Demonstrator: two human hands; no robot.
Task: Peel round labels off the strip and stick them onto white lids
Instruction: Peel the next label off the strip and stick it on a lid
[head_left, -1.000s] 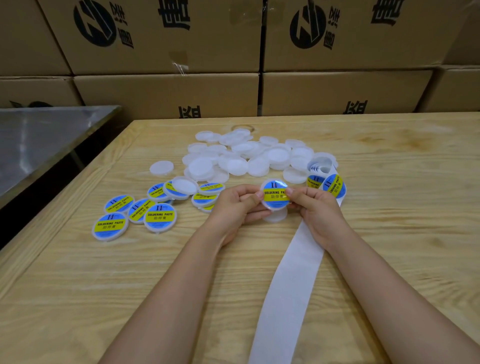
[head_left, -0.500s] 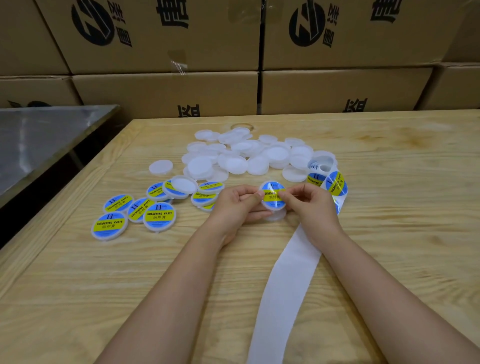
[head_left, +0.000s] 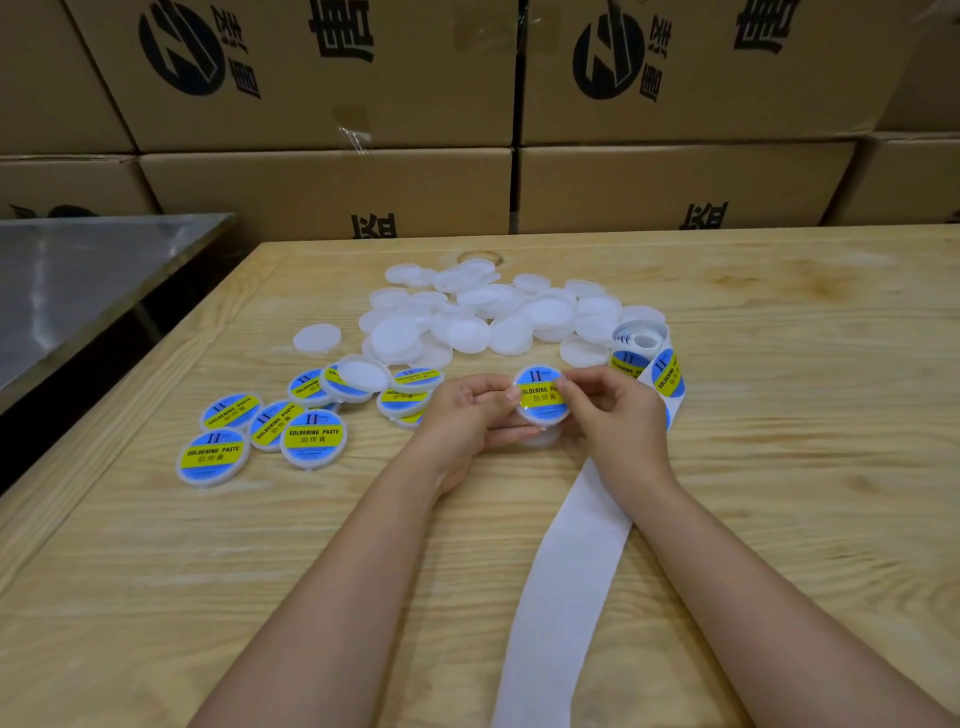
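head view is showing the left hand (head_left: 465, 415) gripping a white lid (head_left: 543, 417) by its left rim, while the right hand (head_left: 610, 415) is pinching the right edge, fingertips (head_left: 563, 383) on the round label (head_left: 540, 395). pressing from the centre outward is probably going to keep the label flat and centred. bare lids (head_left: 483, 317) are lying heaped beyond, finished lids (head_left: 311, 439) to the left, the strip (head_left: 566, 571) running toward the near edge of the table (head_left: 805, 493); open wood is lying to the right.

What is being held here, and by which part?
One labelled lid, between both hands: the left hand grips its left rim, the right hand pinches its upper right edge.
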